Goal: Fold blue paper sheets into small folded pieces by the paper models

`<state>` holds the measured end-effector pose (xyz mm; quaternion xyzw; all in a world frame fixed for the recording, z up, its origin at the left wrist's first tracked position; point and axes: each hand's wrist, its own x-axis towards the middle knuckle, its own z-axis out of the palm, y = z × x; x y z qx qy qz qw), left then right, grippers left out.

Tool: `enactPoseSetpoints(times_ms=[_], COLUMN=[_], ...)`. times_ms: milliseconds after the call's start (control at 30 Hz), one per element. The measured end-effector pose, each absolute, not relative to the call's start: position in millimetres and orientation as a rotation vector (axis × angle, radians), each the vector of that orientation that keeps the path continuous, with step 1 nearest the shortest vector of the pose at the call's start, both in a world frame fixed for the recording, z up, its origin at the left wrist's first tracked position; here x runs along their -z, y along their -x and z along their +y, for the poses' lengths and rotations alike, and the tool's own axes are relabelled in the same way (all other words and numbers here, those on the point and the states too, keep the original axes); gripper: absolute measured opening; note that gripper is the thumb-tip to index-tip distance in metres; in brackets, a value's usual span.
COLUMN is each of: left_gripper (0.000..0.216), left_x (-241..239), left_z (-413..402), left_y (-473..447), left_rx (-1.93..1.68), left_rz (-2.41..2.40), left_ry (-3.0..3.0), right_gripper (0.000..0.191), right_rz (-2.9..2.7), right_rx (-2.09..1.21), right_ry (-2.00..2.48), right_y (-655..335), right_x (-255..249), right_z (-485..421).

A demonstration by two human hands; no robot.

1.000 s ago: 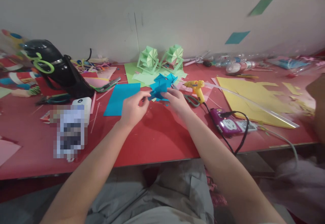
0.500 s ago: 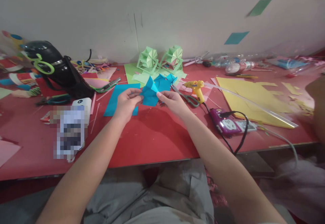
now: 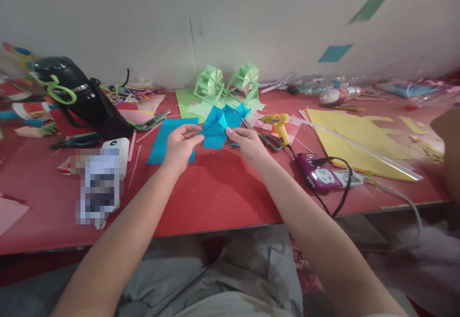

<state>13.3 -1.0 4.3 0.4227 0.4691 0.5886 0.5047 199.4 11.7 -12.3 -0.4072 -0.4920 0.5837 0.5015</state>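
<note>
A folded piece of blue paper [image 3: 214,132] is held up between both hands, its creased flaps partly raised. My left hand [image 3: 182,145] pinches its left edge between thumb and fingers. On the other side, my right hand [image 3: 246,143] grips the right edge, thumb on top. Flat on the table under and beside my left hand lies a blue sheet [image 3: 158,139]. Just behind the held paper rests another folded blue paper piece [image 3: 235,114], partly covered by it.
Two green paper wheels on stands [image 3: 210,84] stand by the wall. To the right are scissors [image 3: 271,142], a yellow glue gun [image 3: 278,124], a purple power strip [image 3: 318,175] and yellow sheets [image 3: 352,135]. A black bottle [image 3: 77,91] and a phone [image 3: 117,151] lie left. Someone's arm shows at far right.
The held blue paper has spread wider, its upright point lowered and tipped. My right hand has shifted slightly to the right; my left hand stays nearly in place.
</note>
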Motion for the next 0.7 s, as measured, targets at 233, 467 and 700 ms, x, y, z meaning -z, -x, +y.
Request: enactPoseSetpoints(times_ms=[233, 467, 700], left_gripper=[0.035, 0.034, 0.034], left_x=[-5.1, -5.3, -3.8], left_z=[1.3, 1.0, 0.9], left_y=[-10.9, -10.0, -11.2], left_rx=[-1.436, -1.443, -1.421], left_rz=[1.141, 1.135, 1.133], left_ry=[-0.989, -0.983, -0.999], right_gripper=[0.048, 0.049, 0.05], right_rz=[-1.148, -1.278, -1.418], right_rx=[-1.39, -1.303, -1.104], right_ry=[0.98, 1.06, 1.079], right_y=[-204.6, -203.6, -203.0], right_x=[10.9, 7.6, 11.4], right_z=[14.7, 11.0, 12.6])
